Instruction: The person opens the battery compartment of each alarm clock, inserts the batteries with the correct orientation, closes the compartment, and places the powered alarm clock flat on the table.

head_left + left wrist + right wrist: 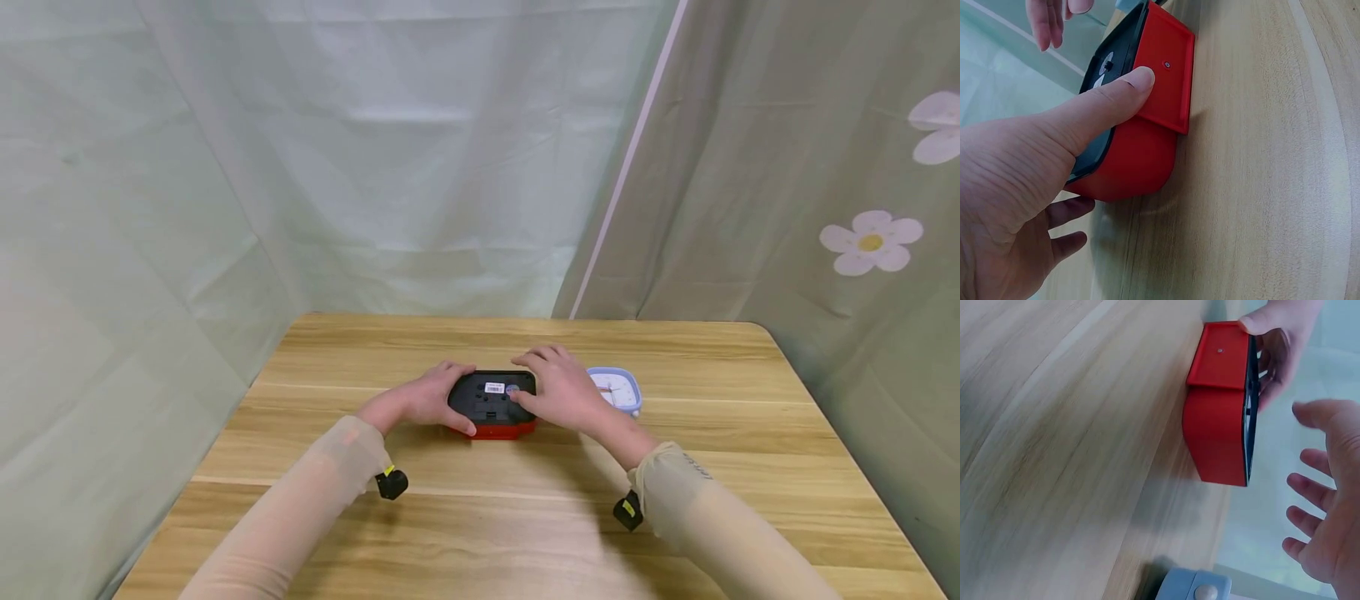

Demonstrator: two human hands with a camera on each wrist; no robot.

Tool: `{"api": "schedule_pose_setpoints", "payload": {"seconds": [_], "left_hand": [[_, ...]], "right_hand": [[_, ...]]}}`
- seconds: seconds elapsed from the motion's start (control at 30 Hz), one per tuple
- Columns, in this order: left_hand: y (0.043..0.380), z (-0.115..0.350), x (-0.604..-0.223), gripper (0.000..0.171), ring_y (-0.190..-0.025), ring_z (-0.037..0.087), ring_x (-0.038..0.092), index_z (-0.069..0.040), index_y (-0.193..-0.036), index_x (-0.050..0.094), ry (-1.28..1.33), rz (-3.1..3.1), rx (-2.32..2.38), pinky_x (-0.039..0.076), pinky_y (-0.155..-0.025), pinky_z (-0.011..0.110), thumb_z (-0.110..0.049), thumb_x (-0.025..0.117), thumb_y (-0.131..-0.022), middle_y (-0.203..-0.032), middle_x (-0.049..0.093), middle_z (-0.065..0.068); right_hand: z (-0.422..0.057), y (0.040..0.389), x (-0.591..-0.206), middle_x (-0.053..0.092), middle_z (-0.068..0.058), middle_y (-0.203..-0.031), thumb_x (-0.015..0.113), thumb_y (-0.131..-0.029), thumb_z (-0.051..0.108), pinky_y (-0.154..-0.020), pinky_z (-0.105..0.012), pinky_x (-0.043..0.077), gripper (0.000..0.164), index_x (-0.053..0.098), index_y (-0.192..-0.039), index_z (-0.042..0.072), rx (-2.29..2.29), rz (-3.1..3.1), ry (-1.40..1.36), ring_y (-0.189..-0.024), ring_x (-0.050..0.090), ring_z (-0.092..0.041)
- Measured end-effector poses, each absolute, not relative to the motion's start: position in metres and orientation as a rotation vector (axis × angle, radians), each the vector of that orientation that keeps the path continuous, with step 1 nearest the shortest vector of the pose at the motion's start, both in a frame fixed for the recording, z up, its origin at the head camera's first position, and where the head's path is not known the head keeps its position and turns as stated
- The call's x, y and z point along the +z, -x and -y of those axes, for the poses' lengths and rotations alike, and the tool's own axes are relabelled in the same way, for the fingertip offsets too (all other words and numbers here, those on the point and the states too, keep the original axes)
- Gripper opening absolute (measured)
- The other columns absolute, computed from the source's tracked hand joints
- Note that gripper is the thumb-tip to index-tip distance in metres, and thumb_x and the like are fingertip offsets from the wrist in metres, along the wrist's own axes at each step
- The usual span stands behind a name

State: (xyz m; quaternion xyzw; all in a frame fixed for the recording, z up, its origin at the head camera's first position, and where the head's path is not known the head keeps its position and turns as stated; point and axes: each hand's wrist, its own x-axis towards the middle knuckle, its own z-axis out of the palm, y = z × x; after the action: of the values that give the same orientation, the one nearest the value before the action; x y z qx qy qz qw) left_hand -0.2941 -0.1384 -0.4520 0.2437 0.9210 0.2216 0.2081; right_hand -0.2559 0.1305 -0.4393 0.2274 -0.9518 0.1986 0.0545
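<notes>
A red-cased device [501, 432] lies on the table with its black back panel [491, 406] turned up. White and round stickers and small knobs show on that panel; its front is hidden underneath. My left hand [433, 393] grips its left end. In the left wrist view the thumb [1113, 100] presses the red side, while the other fingers go round the far edge. Over the right end hovers my right hand [562, 392], fingers spread and loosely bent. The right wrist view shows a gap between these fingers [1313, 490] and the red case [1216, 434].
Just right of the right hand, a light blue clock [617, 389] with a white dial lies on the wooden table [480, 525]. The right wrist view shows its edge [1188, 584] at the bottom. Curtains [420, 167] hang behind and beside the table.
</notes>
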Motion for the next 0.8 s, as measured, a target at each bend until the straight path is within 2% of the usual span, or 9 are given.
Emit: {"api": "schedule_pose_setpoints", "payload": {"seconds": [0.27, 0.4, 0.53, 0.8], "left_hand": [[0.295, 0.139, -0.453, 0.113, -0.134, 0.028, 0.040, -0.020, -0.162, 0.029, -0.660, -2.561, 0.619, 0.035, -0.112, 0.052, -0.059, 0.087, -0.073, -0.154, 0.035, 0.009], [0.295, 0.139, -0.453, 0.113, -0.135, 0.028, 0.039, -0.021, -0.162, 0.028, -0.664, -2.563, 0.610, 0.036, -0.112, 0.052, -0.060, 0.087, -0.073, -0.154, 0.036, 0.008], [0.296, 0.140, -0.452, 0.113, -0.135, 0.028, 0.040, -0.019, -0.162, 0.029, -0.675, -2.566, 0.610, 0.036, -0.111, 0.052, -0.060, 0.087, -0.073, -0.154, 0.036, 0.008], [0.295, 0.139, -0.452, 0.114, -0.135, 0.028, 0.041, -0.016, -0.162, 0.029, -0.697, -2.570, 0.609, 0.037, -0.111, 0.052, -0.060, 0.087, -0.073, -0.154, 0.036, 0.010]], "right_hand": [[-0.136, 0.253, -0.448, 0.038, -0.012, -0.160, 0.073, -0.082, 0.066, -0.117, -0.060, 0.022, 0.096, 0.040, -0.159, 0.020, 0.546, 2.997, -0.822, -0.148, 0.028, -0.038], [-0.134, 0.253, -0.456, 0.025, -0.015, -0.166, 0.076, -0.076, 0.072, -0.117, -0.060, 0.022, 0.112, 0.026, -0.164, 0.022, 0.521, 3.059, -0.843, -0.150, 0.024, -0.041], [-0.130, 0.253, -0.462, 0.014, -0.015, -0.169, 0.078, -0.073, 0.073, -0.118, -0.059, 0.021, 0.121, 0.018, -0.166, 0.026, 0.520, 3.119, -0.823, -0.151, 0.020, -0.041], [-0.124, 0.255, -0.468, 0.006, -0.016, -0.170, 0.082, -0.071, 0.070, -0.120, -0.058, 0.014, 0.126, 0.013, -0.166, 0.027, 0.581, 3.161, -0.809, -0.150, 0.025, -0.041]]}}
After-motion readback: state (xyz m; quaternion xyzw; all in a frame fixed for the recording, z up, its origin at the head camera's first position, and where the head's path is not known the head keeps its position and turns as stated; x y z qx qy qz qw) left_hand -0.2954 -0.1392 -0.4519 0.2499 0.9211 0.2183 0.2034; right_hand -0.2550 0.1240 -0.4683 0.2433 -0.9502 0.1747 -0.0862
